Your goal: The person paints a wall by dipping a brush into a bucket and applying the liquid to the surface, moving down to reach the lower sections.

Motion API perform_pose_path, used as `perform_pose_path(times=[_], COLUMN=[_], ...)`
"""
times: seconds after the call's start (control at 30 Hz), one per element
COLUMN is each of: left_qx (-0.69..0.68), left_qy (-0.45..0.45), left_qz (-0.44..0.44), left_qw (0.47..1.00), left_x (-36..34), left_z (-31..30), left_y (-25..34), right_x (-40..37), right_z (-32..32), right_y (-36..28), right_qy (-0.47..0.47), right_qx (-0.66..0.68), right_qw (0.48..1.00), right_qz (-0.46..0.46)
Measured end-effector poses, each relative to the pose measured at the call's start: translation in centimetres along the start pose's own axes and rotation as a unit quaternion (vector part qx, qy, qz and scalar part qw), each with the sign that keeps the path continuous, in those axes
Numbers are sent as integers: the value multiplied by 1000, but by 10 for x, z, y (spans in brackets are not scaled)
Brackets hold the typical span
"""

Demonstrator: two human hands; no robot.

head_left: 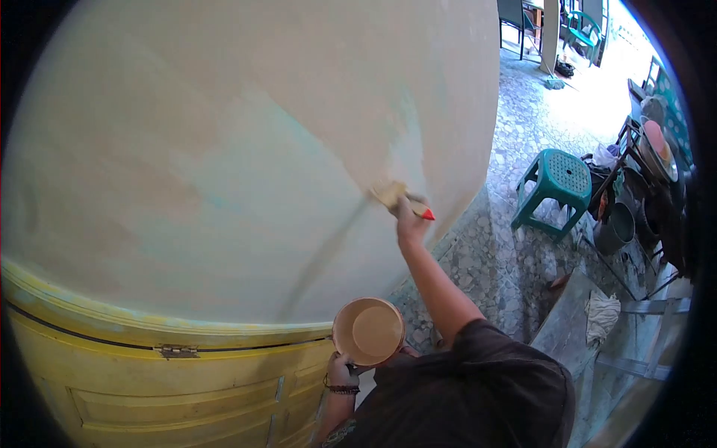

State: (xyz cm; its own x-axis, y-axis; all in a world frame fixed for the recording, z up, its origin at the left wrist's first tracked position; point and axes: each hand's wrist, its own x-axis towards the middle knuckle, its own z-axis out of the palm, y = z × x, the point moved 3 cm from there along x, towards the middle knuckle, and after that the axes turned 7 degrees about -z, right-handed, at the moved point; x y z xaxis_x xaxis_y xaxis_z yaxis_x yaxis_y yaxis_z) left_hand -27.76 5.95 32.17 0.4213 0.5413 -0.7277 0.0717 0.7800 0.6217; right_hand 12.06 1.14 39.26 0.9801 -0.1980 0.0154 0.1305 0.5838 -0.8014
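My right hand (408, 216) is closed round a wide paintbrush (390, 196) with a red-tipped handle. Its bristles, slightly blurred, meet the wall (246, 172), which carries patches of beige paint over a pale, greenish-white surface. Lower down, my left hand (341, 370) grips a round tub (368, 332) by its side and underside. Beige paint lies in the bottom of the tub, and its inner wall is coated with the same colour. Some fingers of the left hand are hidden beneath the tub.
Below the wall is a yellow panelled door (179, 396) with a hinge (176, 352). On the speckled floor stands a green plastic stool (554, 190), beside a rack of pots (617, 228). A rag (602, 317) hangs near a metal ladder (657, 336) at lower right.
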Motion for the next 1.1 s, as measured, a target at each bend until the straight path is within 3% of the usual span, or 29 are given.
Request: perform_pose_path(times=[0.03,0.17,0.23,0.33,0.37,0.43,0.57,0.67,0.73,0.77,0.8,0.87,0.9,1.0,1.03,1.07,1.1], left_qx=[-3,13,-3,-16,-10,-15,27,4,-1,-2,-2,-8,0,14,14,14,10], left_qy=[-5,-13,-17,-27,-29,-12,23,6,0,0,2,2,-6,-16,-15,-14,-10], left_qz=[9,34,33,12,4,6,-2,17,21,23,15,2,-7,-16,-8,0,0], left_qw=[1000,999,999,999,1000,1000,999,1000,1000,1000,1000,1000,1000,1000,1000,1000,1000], left_x=[4,4,-12,-11,-10,-12,2,-11,-5,-4,-15,-30,-29,-20,-4,6,0], left_z=[5,-2,14,17,12,12,-12,11,10,8,19,44,46,37,20,12,17], left_y=[3,7,15,19,18,18,10,20,18,17,20,27,25,17,8,4,4], right_x=[-2,0,-13,-12,-6,-3,-3,34,73,90,97,122,127,127,143,125,111], right_z=[-5,109,163,188,173,115,-29,-7,58,91,120,160,171,158,144,121,87], right_y=[-13,-135,-209,-192,-150,-77,16,-6,-63,-108,-162,-218,-235,-226,-167,-135,-106], right_qy=[35,-119,-154,-138,-135,-97,36,79,3,30,29,-55,-124,-208,-188,-182,-126], right_qx=[-5,187,278,266,218,192,-98,-40,-24,-158,-264,-6,164,309,177,272,244], right_qw=[998,966,937,948,955,974,992,996,997,981,959,986,967,915,953,942,961], right_qz=[58,-133,-148,-110,-147,-74,69,27,-70,-112,-96,-155,-151,-152,-160,-78,-21])
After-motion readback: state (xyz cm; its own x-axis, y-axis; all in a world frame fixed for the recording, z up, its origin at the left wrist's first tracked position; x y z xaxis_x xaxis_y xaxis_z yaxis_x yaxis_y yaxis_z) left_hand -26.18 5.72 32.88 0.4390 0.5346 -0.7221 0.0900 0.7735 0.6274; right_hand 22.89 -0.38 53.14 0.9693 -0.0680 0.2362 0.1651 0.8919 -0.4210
